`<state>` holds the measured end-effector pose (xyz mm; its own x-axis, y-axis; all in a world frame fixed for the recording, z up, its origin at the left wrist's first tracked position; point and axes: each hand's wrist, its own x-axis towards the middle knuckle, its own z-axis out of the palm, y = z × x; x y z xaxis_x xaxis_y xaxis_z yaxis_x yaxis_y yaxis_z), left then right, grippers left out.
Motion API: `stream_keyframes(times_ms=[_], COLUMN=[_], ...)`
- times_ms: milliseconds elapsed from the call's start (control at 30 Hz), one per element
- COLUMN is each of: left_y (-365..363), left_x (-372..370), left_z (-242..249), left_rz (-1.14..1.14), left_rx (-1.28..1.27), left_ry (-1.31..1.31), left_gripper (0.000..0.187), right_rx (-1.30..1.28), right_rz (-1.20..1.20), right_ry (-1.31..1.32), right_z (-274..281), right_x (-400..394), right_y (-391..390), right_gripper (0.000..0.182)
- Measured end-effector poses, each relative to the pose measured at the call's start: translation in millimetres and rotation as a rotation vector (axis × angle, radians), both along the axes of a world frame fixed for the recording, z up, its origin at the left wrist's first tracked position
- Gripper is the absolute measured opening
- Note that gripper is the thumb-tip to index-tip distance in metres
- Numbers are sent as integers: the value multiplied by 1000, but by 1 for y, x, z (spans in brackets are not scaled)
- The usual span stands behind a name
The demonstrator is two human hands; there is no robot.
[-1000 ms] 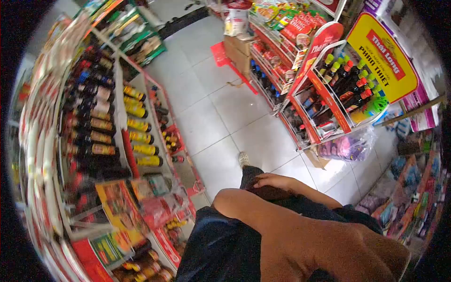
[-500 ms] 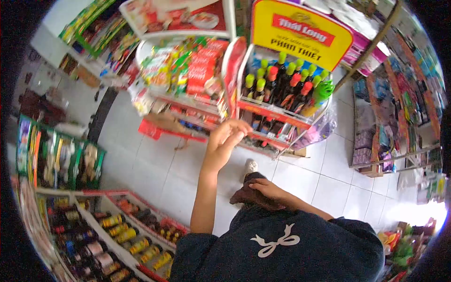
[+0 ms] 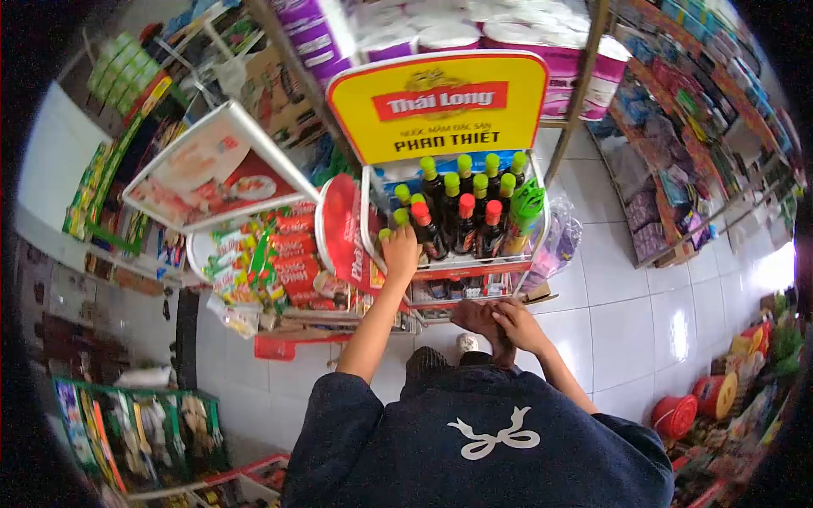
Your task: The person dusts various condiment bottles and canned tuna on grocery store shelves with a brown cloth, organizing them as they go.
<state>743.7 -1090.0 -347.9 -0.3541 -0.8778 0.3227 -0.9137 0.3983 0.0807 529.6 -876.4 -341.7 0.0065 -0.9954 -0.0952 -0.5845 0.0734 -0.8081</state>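
Left hand (image 3: 400, 252) covering lower part of green-capped bottle (image 3: 401, 218) just ahead, exact contact not showing. Right hand (image 3: 518, 327) hiding part of brown cloth (image 3: 471, 318). Lower-shelf items (image 3: 459, 289) between hands appearing too small to identify. Top edge cutting off purple pack (image 3: 315, 38) beyond left hand.

I'm in a shop, by the look of it a grocery: in front of me a yellow brand sign (image 3: 437, 106) tops a rack (image 3: 474, 269) of bottles (image 3: 464, 230), bright packets (image 3: 292, 244) are displayed beside it, and stocked shelves (image 3: 638, 138) run along my right.
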Motion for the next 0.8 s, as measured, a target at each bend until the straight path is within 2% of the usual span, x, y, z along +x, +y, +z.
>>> stream_keyframes(times_ms=[33, 67, 167, 200, 233, 267, 300, 333, 367, 400, 500, 533, 567, 600, 633, 733, 800], left_y=[-4, -5, 0, 9, 19, 17, 20, 25, 21, 24, 37, 44, 50, 51, 55, 52, 57], left_x=[-2, -2, 7, 5, 3, 7, 5, -3, -4, -11, -27, -36, -44, -51, -58, -67, -68], left_z=[-7, -4, 8, 34, 55, 56, 77, 110, 129, 153, 205, 219, 229, 228, 233, 258, 275], left_rz=[2, -34, -225, -260, -312, -415, -475, -557, -599, -646, -865, -944, -1018, -1090, -1151, -1321, -1432], left_rx=[-9, 51, 133, 210, 132, -72, -56, -203, -173, -203, -77, 19, 118, 164, 179, 85, 51], left_ry=[-95, -48, 15, 86, 160, 183, 307, 357, 441, 554, 750, 789, 826, 856, 884, 737, 601], left_gripper=[39, 38, 35, 34, 31, 27, 23, 19, 17, 13, 14, 14, 14, 15, 16, 16, 16], right_rx=[-91, -202, -39, -113, -45, -177, -120, -149, -190, -257, -420, -472, -512, -679, -781, -625, -602], right_rz=[-6, -195, -346, -479, -493, -576, -619, -752, -863, -874, -759, -567, -400, -201, -97, -16, -38], right_ry=[342, 285, 142, 96, 42, -57, -69, -212, -364, -437, -688, -690, -673, -606, -437, -753, -747], right_z=[1, 20, 18, 18, 24, 27, 23, 35, 51, 67, 79, 121, 144, 162, 166, 189, 182], right_x=[-4, 0, -21, -21, -29, -31, -36, -34, -27, -20, 15, 30, 44, 54, 63, 59, 61], right_y=[2, 5, 17, 24, 29, 35, 41, 42, 39, 36, 8, 4, -1, -13, -23, -17, -11], right_gripper=[42, 22, 22, 25, 23, 24, 27, 28, 29, 30, 38, 40, 40, 40, 40, 38, 33])
